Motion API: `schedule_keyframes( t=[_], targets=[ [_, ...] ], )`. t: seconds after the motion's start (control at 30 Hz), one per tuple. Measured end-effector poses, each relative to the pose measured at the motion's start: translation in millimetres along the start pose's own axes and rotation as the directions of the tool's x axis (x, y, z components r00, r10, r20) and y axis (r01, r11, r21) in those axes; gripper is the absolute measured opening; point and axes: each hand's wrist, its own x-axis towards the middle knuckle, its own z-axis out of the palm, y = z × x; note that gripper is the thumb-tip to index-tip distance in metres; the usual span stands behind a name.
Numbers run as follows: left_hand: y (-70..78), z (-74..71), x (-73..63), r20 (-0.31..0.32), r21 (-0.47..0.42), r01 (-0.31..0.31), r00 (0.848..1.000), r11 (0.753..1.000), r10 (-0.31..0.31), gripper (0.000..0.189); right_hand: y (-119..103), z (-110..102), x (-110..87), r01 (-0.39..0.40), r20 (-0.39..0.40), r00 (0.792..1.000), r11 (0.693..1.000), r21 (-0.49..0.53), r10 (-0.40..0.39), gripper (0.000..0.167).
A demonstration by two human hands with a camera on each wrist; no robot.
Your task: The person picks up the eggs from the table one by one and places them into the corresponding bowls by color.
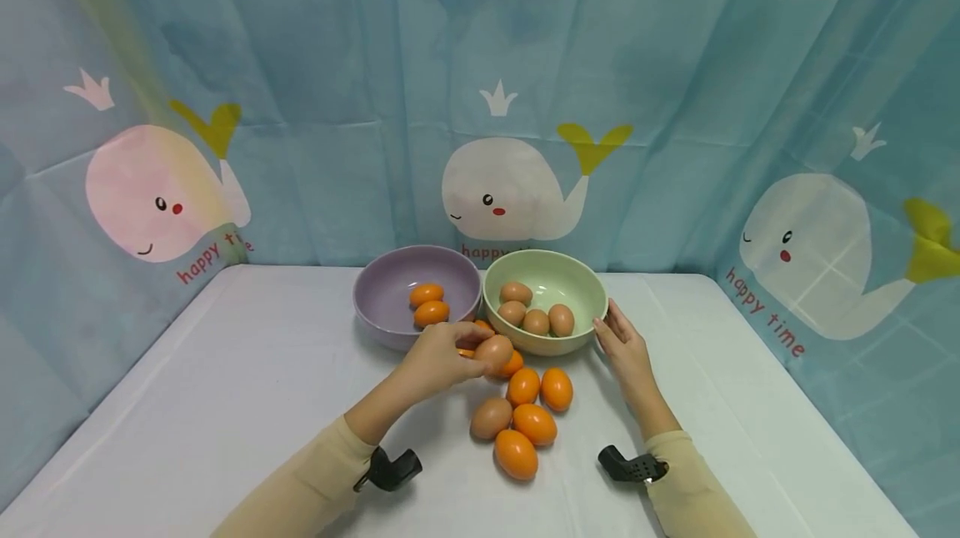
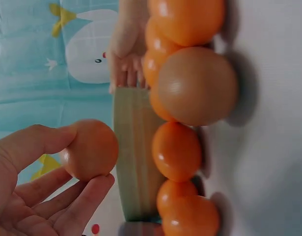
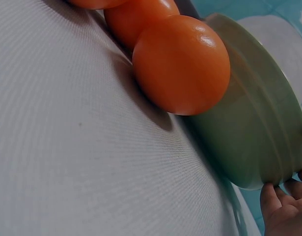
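Between thumb and fingertips, my left hand (image 1: 442, 359) pinches a brown egg (image 1: 494, 352) above the loose eggs, just in front of the two bowls. In the left wrist view this egg (image 2: 90, 150) is off the table, beside the green bowl's wall (image 2: 136, 157). My right hand (image 1: 626, 353) rests its fingers and thumb against the right side of the green bowl (image 1: 551, 344). Several brown eggs (image 1: 536, 322) lie inside that bowl. On the table, a brown egg (image 1: 491, 418) sits among several glossy orange eggs (image 1: 535, 424). The left hand partly hides some orange ones.
A purple bowl (image 1: 372, 317) stands left of the green one, close against it, with two orange eggs (image 1: 431, 314) inside. Behind the white table (image 1: 262, 404) hangs a blue whale-print curtain (image 1: 315, 104). Each sleeved wrist wears a small black camera (image 1: 393, 470).
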Motion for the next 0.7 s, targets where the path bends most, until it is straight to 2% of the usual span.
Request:
schedule_keyframes(
  t=[0.23,0.37,0.7],
  targets=[
    [20.6,-3.9,14.2,-0.008,0.0,0.0,1.0,1.0,0.0,0.042,0.0,-0.6,-0.8,0.006,0.003,1.0,1.0,0.002,-0.006,0.067],
    [28.8,-3.2,26.7,-0.008,-0.018,-0.005,1.0,1.0,0.005,0.042,-0.9,-0.7,-1.4,0.004,0.0,1.0,1.0,0.002,-0.004,0.067],
    [36.0,1.8,56.6,-0.023,-0.06,-0.006,1.0,0.998,0.005,0.037,-0.8,0.4,-0.2,-0.005,0.002,1.0,1.0,0.006,0.005,0.066]
  ],
)
